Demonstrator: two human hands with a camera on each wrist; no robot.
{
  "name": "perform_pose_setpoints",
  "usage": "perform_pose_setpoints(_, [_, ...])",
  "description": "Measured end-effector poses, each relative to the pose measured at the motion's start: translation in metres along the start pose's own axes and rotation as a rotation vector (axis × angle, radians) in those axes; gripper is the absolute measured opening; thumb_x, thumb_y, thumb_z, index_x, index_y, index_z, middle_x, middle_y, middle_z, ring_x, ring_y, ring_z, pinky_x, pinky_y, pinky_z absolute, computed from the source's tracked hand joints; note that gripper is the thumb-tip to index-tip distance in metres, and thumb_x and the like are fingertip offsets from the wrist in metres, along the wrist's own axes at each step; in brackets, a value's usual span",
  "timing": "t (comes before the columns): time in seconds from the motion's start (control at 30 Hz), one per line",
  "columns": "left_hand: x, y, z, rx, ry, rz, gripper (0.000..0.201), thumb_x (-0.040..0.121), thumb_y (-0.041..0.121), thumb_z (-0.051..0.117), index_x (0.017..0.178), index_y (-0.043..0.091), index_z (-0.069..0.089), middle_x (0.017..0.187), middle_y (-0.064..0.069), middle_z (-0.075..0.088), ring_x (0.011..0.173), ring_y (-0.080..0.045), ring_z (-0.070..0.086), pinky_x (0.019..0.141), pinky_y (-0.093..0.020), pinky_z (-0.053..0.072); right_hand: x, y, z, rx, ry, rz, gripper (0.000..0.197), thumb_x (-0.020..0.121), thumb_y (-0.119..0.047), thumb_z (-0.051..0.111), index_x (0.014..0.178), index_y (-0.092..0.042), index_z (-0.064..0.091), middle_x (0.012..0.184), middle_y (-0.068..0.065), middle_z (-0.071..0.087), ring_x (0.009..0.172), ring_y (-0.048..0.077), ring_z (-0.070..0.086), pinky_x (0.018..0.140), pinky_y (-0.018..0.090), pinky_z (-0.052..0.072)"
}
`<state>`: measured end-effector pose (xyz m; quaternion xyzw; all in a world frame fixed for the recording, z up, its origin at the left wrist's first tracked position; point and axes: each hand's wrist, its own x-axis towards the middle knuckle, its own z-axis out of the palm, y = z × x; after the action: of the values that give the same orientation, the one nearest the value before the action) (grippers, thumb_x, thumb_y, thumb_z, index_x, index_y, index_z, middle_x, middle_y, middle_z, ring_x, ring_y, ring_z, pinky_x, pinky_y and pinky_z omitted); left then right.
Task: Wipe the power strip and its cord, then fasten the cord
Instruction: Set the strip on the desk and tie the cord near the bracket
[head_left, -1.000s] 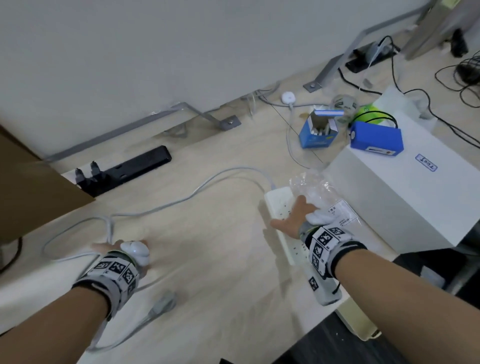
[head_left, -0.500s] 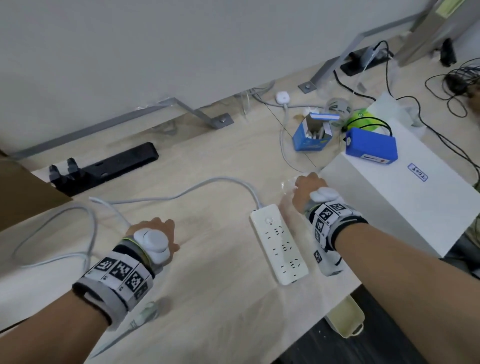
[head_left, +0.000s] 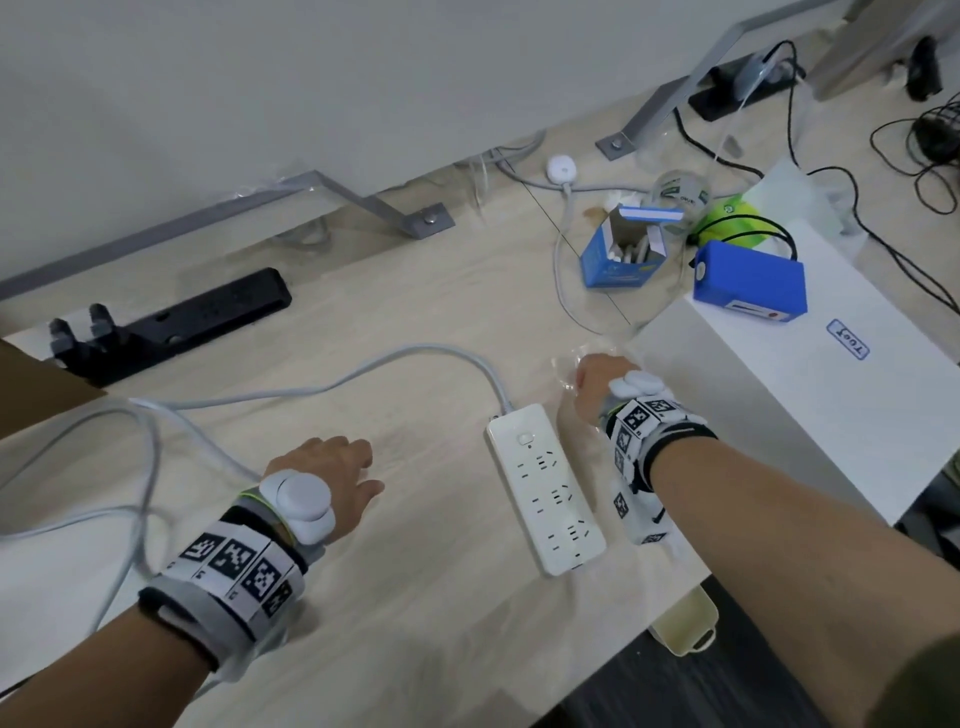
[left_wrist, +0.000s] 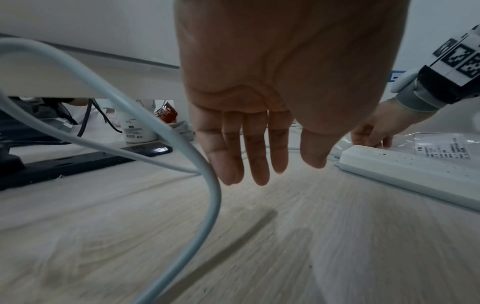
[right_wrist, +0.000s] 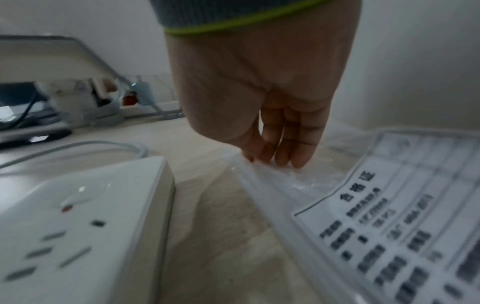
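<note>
Since a second ago the right hand (head_left: 597, 387) has left the power strip (head_left: 545, 488) for the clear plastic bag (right_wrist: 285, 181) just right of it, fingertips pinching its edge, while the left hand (head_left: 324, 475) hovers open and empty near the cord (head_left: 415, 358); the bag should be lifted gently so it does not drag the strip.

A paper slip (right_wrist: 405, 222) inside a clear plastic bag (right_wrist: 262, 176) carries the heading 合格证; its smaller print is too blurred to read. A blue-bordered sticker (head_left: 848, 339) on the white box (head_left: 810, 415) shows lettering that cannot be made out.
</note>
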<state>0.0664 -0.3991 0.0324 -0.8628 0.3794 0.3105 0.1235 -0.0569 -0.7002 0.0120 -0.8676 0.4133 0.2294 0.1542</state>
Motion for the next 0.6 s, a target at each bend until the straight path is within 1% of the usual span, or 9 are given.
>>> perform_pose_setpoints(0.07, [0.004, -0.001, 0.000, -0.019, 0.007, -0.009, 0.040, 0.093, 0.054, 0.037, 0.123, 0.030, 0.045, 0.124, 0.008, 0.054, 0.111, -0.019, 0.054, 0.084, -0.032, 0.046, 0.003, 0.001, -0.007, -0.005, -0.136, 0.028, 0.033, 0.088, -0.011, 0.055, 0.120, -0.007, 0.061, 0.124, 0.014, 0.061, 0.110, 0.028, 0.061, 0.091, 0.034, 0.049])
perform_pose_setpoints(0.1, [0.006, -0.001, 0.000, -0.030, 0.006, -0.014, 0.040, 0.093, 0.054, 0.038, 0.123, 0.030, 0.046, 0.124, 0.008, 0.055, 0.111, -0.019, 0.055, 0.085, -0.032, 0.047, 0.005, 0.004, -0.009, -0.024, -0.154, 0.011, 0.034, 0.087, -0.009, 0.055, 0.121, -0.007, 0.061, 0.124, 0.012, 0.062, 0.108, 0.027, 0.061, 0.091, 0.033, 0.048])
perform_pose_setpoints(0.17, [0.011, -0.002, 0.000, -0.052, 0.005, -0.022, 0.040, 0.092, 0.055, 0.039, 0.123, 0.030, 0.047, 0.124, 0.008, 0.056, 0.110, -0.019, 0.056, 0.085, -0.032, 0.048, 0.004, 0.005, -0.012, 0.016, -0.184, 0.001, 0.032, 0.083, -0.012, 0.057, 0.115, -0.014, 0.061, 0.118, 0.007, 0.063, 0.095, 0.023, 0.060, 0.085, 0.031, 0.049])
perform_pose_setpoints(0.23, [0.014, -0.003, 0.001, -0.063, 0.014, -0.023, 0.040, 0.092, 0.055, 0.040, 0.122, 0.030, 0.048, 0.122, 0.008, 0.057, 0.108, -0.020, 0.057, 0.085, -0.033, 0.048, 0.006, 0.008, -0.007, 0.038, -0.132, -0.003, 0.026, 0.083, -0.016, 0.057, 0.109, -0.019, 0.061, 0.114, 0.004, 0.063, 0.090, 0.022, 0.058, 0.080, 0.029, 0.048])
perform_pose_setpoints(0.37, [0.020, -0.002, 0.003, -0.088, 0.031, -0.017, 0.040, 0.091, 0.055, 0.042, 0.119, 0.028, 0.051, 0.118, 0.007, 0.060, 0.103, -0.021, 0.060, 0.084, -0.034, 0.050, 0.008, 0.011, -0.004, 0.078, -0.136, 0.032, 0.025, 0.082, -0.028, 0.063, 0.106, -0.021, 0.062, 0.113, 0.002, 0.064, 0.098, 0.023, 0.061, 0.089, 0.035, 0.050])
perform_pose_setpoints(0.43, [0.025, -0.002, 0.000, -0.101, 0.038, -0.018, 0.039, 0.091, 0.054, 0.043, 0.118, 0.027, 0.051, 0.117, 0.006, 0.060, 0.103, -0.021, 0.060, 0.084, -0.035, 0.050, 0.009, 0.012, -0.001, 0.063, -0.121, 0.038, 0.023, 0.085, -0.028, 0.061, 0.106, -0.020, 0.063, 0.112, 0.002, 0.064, 0.098, 0.024, 0.062, 0.087, 0.033, 0.051])
perform_pose_setpoints(0.5, [0.031, 0.000, -0.003, -0.102, 0.035, -0.017, 0.039, 0.090, 0.054, 0.044, 0.118, 0.027, 0.052, 0.117, 0.004, 0.060, 0.102, -0.022, 0.060, 0.085, -0.037, 0.051, 0.008, 0.005, 0.009, -0.036, -0.041, 0.050, 0.019, 0.087, -0.019, 0.060, 0.104, -0.016, 0.066, 0.108, 0.002, 0.065, 0.095, 0.024, 0.063, 0.078, 0.028, 0.048])
perform_pose_setpoints(0.53, [0.034, 0.001, -0.006, -0.099, 0.035, -0.014, 0.039, 0.090, 0.054, 0.045, 0.117, 0.027, 0.052, 0.117, 0.004, 0.060, 0.102, -0.023, 0.060, 0.085, -0.037, 0.051, 0.007, -0.001, 0.015, -0.105, 0.027, 0.070, 0.018, 0.087, -0.016, 0.060, 0.104, -0.013, 0.066, 0.108, 0.003, 0.064, 0.095, 0.024, 0.063, 0.076, 0.028, 0.046])
perform_pose_setpoints(0.6, [0.040, 0.004, -0.010, -0.091, 0.034, -0.004, 0.039, 0.090, 0.054, 0.044, 0.117, 0.026, 0.052, 0.116, 0.003, 0.060, 0.101, -0.023, 0.060, 0.084, -0.036, 0.051, 0.005, -0.010, 0.022, -0.203, 0.125, 0.104, 0.021, 0.088, -0.018, 0.058, 0.107, -0.011, 0.063, 0.110, 0.005, 0.058, 0.102, 0.026, 0.057, 0.082, 0.032, 0.044])
